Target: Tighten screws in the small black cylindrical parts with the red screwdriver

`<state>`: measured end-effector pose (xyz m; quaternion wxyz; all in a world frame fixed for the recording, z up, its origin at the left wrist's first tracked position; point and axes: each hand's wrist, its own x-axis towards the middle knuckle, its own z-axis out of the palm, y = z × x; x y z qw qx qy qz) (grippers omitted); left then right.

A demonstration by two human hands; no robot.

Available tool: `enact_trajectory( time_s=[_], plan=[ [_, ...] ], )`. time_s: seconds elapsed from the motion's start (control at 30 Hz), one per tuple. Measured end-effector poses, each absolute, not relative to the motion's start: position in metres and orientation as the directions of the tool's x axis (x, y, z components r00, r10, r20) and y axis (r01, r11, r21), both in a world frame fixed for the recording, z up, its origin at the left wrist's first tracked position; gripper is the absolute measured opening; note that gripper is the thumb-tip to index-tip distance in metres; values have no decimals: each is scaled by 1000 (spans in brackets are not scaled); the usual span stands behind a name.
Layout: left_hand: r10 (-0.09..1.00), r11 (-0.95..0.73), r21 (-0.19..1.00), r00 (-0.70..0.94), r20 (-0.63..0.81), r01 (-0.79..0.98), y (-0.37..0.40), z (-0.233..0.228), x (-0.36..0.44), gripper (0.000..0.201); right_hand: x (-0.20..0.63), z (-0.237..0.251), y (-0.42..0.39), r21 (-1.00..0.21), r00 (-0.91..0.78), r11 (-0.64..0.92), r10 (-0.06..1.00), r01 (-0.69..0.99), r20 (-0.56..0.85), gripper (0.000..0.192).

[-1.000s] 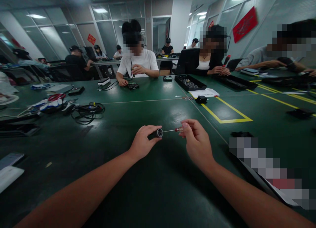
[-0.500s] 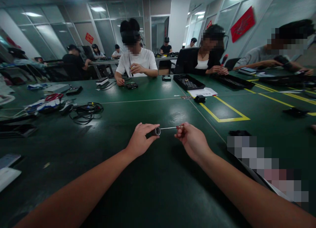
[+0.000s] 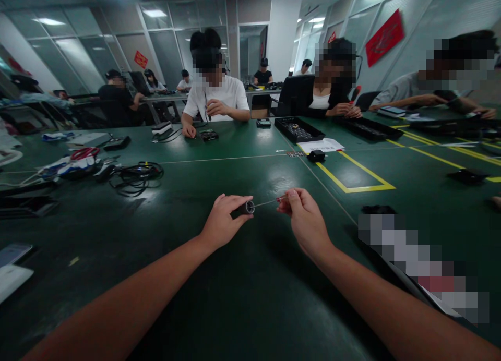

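Cylinder (image 3: pixel 246 208), small, dark, pinched in left hand (image 3: pixel 224 224) fingertips, open end facing right. Right hand (image 3: pixel 305 220) grips red-handled screwdriver (image 3: pixel 274 200); thin shaft tip meets cylinder mouth. Both hands hover just above green table (image 3: pixel 219 309), mid-width, toward near edge. Cable tangle (image 3: pixel 135 176) well apart toward left edge; black tray (image 3: pixel 299 130) toward far edge.

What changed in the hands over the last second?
The right hand tilted the small screwdriver so its handle end rose slightly; its tip stays at the small cylinder. The left hand still grips that cylinder. Nothing was taken or released.
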<state>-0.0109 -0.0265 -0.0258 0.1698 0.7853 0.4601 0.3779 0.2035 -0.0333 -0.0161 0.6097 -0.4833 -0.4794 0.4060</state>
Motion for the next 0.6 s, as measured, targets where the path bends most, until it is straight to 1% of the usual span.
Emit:
enact_trajectory(
  time_s=[0.1, 0.27, 0.4, 0.5, 0.6],
  plan=[
    [852, -514, 601, 284, 440, 612, -27, -26, -11, 43, 203, -14, -35, -974, 182, 225, 959, -21, 218, 28],
    [841, -528, 575, 290, 457, 625, -27, -28, -10, 43, 201, -12, -39, -956, 211, 291, 932, 48, 294, 24],
    [834, -538, 570, 294, 467, 622, -27, -29, -12, 43, 200, -9, -40, -950, 211, 308, 927, 50, 311, 23],
    [833, -538, 560, 296, 467, 630, -26, -30, -12, 44, 200, -7, -42, -954, 183, 295, 937, 47, 299, 27],
    [834, -538, 553, 306, 459, 636, -25, -31, -13, 44, 200, -5, -45, -954, 159, 289, 941, 75, 298, 36]
  ],
)
